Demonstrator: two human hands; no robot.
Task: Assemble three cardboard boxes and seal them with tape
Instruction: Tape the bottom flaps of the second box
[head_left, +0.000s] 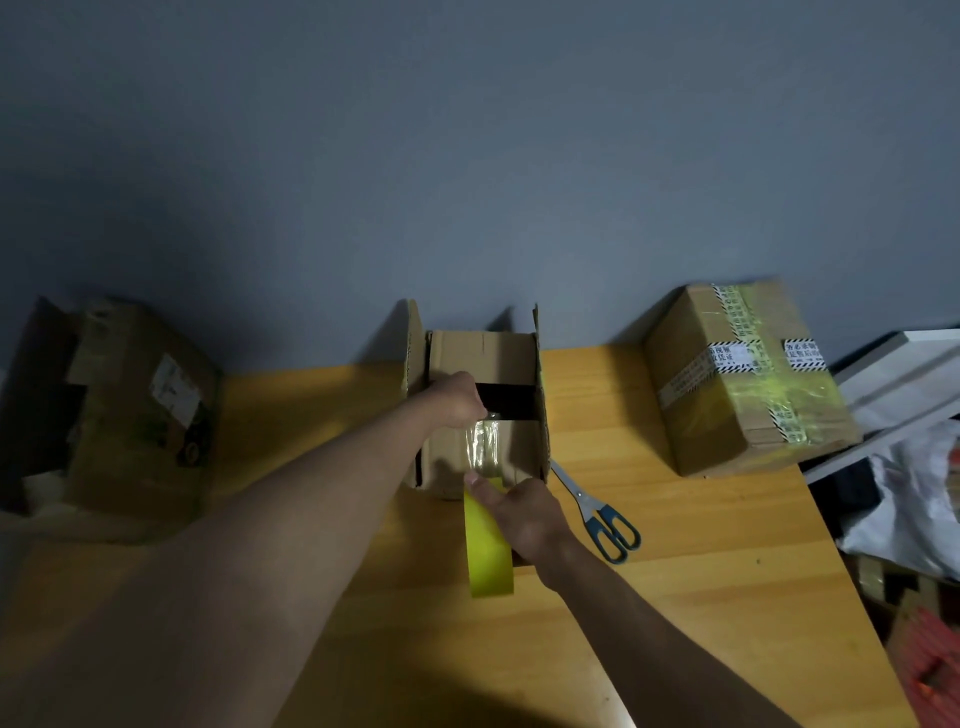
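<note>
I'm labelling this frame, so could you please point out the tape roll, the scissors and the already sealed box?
tape roll (488, 545), head view, on its yellow outer band.
scissors (613, 527), head view, on the blue handles.
sealed box (706, 415), head view, on its front cardboard face.

The surface (675, 519) is orange-toned wood with visible grain and a faint sheen. The open box (483, 348) and the sealed box (727, 415) are matt brown cardboard, the sealed one banded with glossy translucent yellow tape and printed white strips. The tape roll (488, 545) is smooth, bright yellow plastic film, its pulled strip (485, 441) shiny and see-through, and the scissors (597, 509) have bright metal blades and blue-grey plastic handles.
</note>
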